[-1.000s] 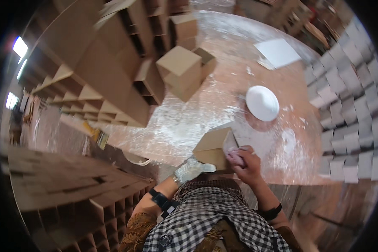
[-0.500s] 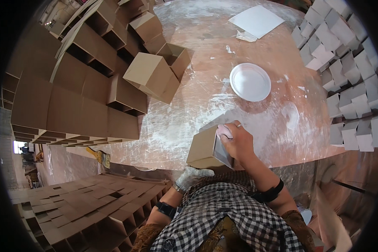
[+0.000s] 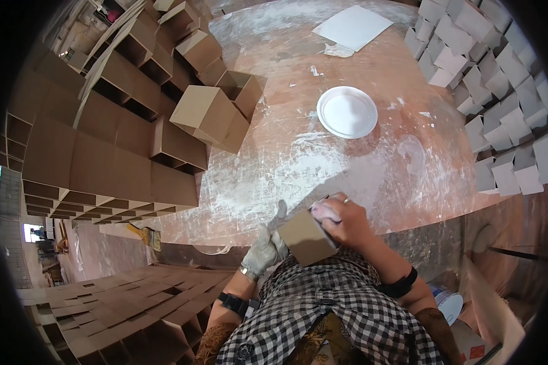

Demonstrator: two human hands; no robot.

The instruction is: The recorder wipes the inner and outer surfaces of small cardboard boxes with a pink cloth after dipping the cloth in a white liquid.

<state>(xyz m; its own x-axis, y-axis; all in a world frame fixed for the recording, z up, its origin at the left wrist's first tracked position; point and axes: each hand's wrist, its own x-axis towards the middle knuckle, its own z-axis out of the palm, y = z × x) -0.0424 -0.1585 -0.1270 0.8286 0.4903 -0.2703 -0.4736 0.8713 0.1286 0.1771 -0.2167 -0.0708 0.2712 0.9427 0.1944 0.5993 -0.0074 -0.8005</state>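
Cardboard box (image 3: 309,238) is newly turned before checked apron (image 3: 310,298); another face seems presented. Pink pad (image 3: 324,213) is gripped by right hand (image 3: 349,222) at far edge; gloved left hand (image 3: 262,252) beside, hold unclear.

No lettering could be read. To the right of the checked apron (image 3: 323,298), red patches (image 3: 476,351) on a pale surface (image 3: 460,336) were too small to make out.
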